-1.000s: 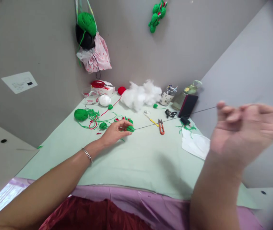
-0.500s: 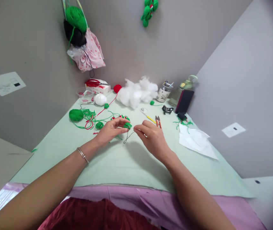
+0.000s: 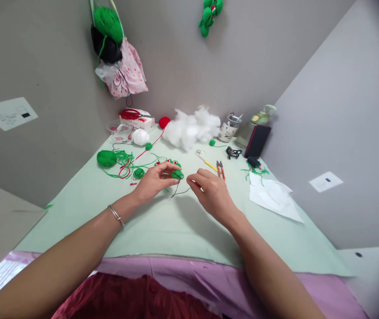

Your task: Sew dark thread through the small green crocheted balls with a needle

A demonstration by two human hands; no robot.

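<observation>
Between the thumb and fingers of my left hand [image 3: 158,179] is a small green crocheted ball [image 3: 177,174]. A dark thread [image 3: 175,194] hangs from it and bends in a loose loop toward my right hand [image 3: 209,188]. My right thumb and forefinger are pinched together just right of the ball, at the thread's other end; whether a needle is in them is too small to tell. Behind my left fingers lie green crocheted pieces with red and white bits [image 3: 169,162], partly hidden. Another green crocheted ball [image 3: 139,173] rests beside my left hand.
White stuffing [image 3: 191,128] is heaped at the back. Orange thread snips [image 3: 221,169] and a yellow-handled crochet hook [image 3: 210,165] lie beyond my right hand. Green yarn [image 3: 106,158] is at left; white paper [image 3: 274,197], a phone [image 3: 257,141] and a bottle [image 3: 259,119] are at right.
The thread's loop between my hands has slackened and shifted slightly. The green ball has turned or tipped a little in my left fingers. Both hands keep nearly the same places.
</observation>
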